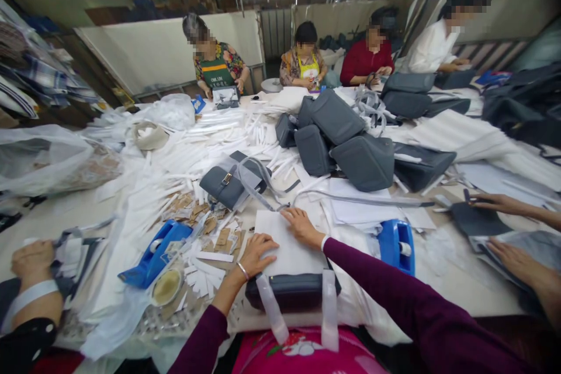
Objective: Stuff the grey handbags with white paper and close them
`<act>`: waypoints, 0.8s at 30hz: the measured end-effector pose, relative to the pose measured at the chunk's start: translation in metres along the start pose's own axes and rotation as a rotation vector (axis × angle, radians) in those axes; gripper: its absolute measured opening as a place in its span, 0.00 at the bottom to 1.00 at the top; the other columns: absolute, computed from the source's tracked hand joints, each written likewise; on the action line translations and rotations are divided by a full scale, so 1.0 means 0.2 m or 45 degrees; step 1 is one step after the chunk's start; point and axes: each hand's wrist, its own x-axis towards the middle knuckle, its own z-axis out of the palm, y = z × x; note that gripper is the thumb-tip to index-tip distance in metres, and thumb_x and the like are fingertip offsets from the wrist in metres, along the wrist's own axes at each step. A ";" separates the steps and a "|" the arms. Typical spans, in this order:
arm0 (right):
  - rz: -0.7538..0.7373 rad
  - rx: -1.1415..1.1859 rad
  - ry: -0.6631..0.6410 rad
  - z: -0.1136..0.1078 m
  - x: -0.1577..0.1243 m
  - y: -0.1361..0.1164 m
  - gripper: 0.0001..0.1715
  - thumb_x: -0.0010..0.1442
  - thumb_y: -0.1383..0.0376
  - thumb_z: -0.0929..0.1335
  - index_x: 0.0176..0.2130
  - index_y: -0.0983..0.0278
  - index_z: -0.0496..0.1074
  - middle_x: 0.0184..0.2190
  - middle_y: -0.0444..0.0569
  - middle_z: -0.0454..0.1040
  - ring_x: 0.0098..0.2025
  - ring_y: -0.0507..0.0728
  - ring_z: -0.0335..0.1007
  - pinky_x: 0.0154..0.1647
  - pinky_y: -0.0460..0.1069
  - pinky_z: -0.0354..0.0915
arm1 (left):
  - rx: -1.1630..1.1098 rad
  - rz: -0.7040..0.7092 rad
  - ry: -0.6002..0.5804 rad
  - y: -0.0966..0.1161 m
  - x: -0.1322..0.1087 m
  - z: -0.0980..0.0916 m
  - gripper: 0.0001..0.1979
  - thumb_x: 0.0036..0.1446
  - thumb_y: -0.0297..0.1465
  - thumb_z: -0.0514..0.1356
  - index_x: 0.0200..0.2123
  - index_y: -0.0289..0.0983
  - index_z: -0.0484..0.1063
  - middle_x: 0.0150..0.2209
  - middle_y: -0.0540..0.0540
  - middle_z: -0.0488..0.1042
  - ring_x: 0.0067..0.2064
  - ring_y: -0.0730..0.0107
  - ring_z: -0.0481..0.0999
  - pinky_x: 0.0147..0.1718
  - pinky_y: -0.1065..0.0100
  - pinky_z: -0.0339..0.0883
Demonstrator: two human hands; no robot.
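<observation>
A white sheet (287, 248) lies in front of me, reaching down to a dark grey handbag (293, 293) at the table's near edge. Two strips of translucent white wrapping (329, 310) hang from the bag toward my lap. My left hand (258, 252) rests on the sheet's left edge, fingers stretched out and slightly bent. Near its far edge, my right hand (302, 228) lies palm down with fingers extended. Just beyond sits a grey bag with a buckled flap (230, 180), its pale-wrapped strap (254, 184) trailing toward my right hand.
Blue tape dispensers (160, 251) (397, 247) stand on both sides. Paper scraps and card bits (208, 266) cover the left, near a roll of tape (166, 287). Grey bags (363, 160) are piled ahead. Co-workers' hands (521, 257) (33, 260) work at either side; several people sit opposite.
</observation>
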 end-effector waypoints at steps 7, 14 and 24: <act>-0.116 0.074 -0.184 0.07 -0.09 -0.15 0.27 0.66 0.51 0.56 0.62 0.50 0.57 0.65 0.52 0.52 0.63 0.66 0.46 0.59 0.68 0.44 | -0.051 0.019 0.108 -0.03 0.01 0.03 0.10 0.56 0.30 0.54 0.40 0.39 0.72 0.40 0.44 0.71 0.46 0.60 0.66 0.49 0.57 0.59; -0.130 0.039 -0.203 0.08 -0.10 -0.17 0.28 0.64 0.50 0.59 0.62 0.48 0.56 0.65 0.49 0.55 0.63 0.69 0.45 0.57 0.71 0.43 | 0.162 -0.096 0.074 -0.12 0.17 0.01 0.18 0.55 0.25 0.51 0.50 0.39 0.65 0.56 0.42 0.65 0.58 0.59 0.59 0.55 0.56 0.55; -0.167 0.059 -0.196 0.12 -0.13 -0.15 0.29 0.61 0.46 0.61 0.59 0.49 0.61 0.62 0.49 0.60 0.62 0.70 0.47 0.57 0.72 0.41 | 0.069 -0.292 -0.045 -0.16 0.32 0.09 0.22 0.51 0.21 0.49 0.50 0.36 0.69 0.54 0.35 0.67 0.57 0.53 0.63 0.56 0.49 0.57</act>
